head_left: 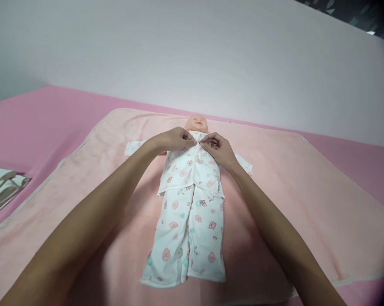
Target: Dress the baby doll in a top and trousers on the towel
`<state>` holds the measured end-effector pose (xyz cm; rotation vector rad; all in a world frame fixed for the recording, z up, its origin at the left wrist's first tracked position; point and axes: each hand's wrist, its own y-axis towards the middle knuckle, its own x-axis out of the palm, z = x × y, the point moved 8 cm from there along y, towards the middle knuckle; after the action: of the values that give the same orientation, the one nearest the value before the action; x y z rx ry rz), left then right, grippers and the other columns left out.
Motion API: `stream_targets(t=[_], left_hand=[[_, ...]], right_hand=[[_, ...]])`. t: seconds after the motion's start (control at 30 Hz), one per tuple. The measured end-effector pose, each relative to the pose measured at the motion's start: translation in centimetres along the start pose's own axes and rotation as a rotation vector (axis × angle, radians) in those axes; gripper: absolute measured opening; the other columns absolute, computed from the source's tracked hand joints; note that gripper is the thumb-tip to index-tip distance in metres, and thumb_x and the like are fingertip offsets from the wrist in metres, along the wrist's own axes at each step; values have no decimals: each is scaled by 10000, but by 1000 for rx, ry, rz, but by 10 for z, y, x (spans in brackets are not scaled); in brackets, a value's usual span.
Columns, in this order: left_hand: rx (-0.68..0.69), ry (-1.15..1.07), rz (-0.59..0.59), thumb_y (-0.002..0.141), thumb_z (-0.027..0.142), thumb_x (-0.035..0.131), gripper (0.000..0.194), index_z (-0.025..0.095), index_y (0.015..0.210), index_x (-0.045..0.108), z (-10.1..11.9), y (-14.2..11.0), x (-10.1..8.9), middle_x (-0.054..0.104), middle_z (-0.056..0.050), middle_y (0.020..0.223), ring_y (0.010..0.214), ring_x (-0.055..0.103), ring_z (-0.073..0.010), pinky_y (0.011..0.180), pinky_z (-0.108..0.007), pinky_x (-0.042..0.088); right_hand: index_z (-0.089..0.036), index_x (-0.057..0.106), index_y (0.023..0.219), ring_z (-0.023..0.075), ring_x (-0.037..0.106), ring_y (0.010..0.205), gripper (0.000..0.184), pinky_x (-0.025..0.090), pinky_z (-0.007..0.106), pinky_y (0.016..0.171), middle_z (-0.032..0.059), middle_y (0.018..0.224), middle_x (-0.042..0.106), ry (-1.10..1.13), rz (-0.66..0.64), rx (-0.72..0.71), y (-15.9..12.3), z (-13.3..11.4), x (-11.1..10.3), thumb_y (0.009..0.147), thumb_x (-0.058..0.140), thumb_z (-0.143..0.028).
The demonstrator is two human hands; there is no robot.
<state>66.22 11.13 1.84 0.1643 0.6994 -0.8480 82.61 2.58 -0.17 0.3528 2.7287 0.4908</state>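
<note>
A baby doll (197, 123) lies on its back, dressed in a white printed shirt (181, 173) and matching pants (176, 229). Just below its chin, my left hand (176, 139) pinches one front edge of the shirt near the neckline. On the other side of the opening, my right hand (219, 148) pinches the facing edge, and the fingertips of both hands nearly meet. Any fastener between the fingers is too small to make out. The shirt's sleeves stretch out to both sides, partly hidden behind my hands. Below my hands the two shirt fronts meet along the middle.
A peach blanket (275, 178) lies under the doll, over a pink surface (26, 114). At the left edge is a folded white and beige cloth (4, 187). A pale wall (192, 55) rises behind, with a dark patterned area at the upper right.
</note>
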Motion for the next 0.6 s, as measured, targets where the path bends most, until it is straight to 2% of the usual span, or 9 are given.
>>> stream_targets(t=[0.13,0.27,0.4,0.6], left_hand=[[-16,35,3,827,467,778,235,245,787,714,2,0,1,551,-32,688,527,406,-139,575,-355,296],[-2,95,13,862,453,732,255,238,762,640,4,3,5,540,-41,684,557,472,-174,591,-364,319],[115,151,45,884,423,694,214,238,784,653,7,8,9,627,-63,782,693,591,-229,639,-363,389],[207,92,115,946,425,645,179,261,961,714,9,8,12,737,-54,1010,866,652,-220,738,-327,464]], right_hand=[[-239,761,958,159,603,818,170,478,316,739,32,1055,777,-113,44,-60,-7,-17,-3,883,823,-379],[-241,739,940,183,627,852,212,498,333,759,39,1067,788,-198,81,-91,-9,-22,-2,891,825,-429],[-238,752,960,181,618,843,266,509,347,798,37,1020,773,-216,92,-91,-9,-14,-3,893,839,-480],[-246,840,967,166,565,789,249,509,354,788,29,936,705,-216,152,-42,-9,0,-9,839,879,-456]])
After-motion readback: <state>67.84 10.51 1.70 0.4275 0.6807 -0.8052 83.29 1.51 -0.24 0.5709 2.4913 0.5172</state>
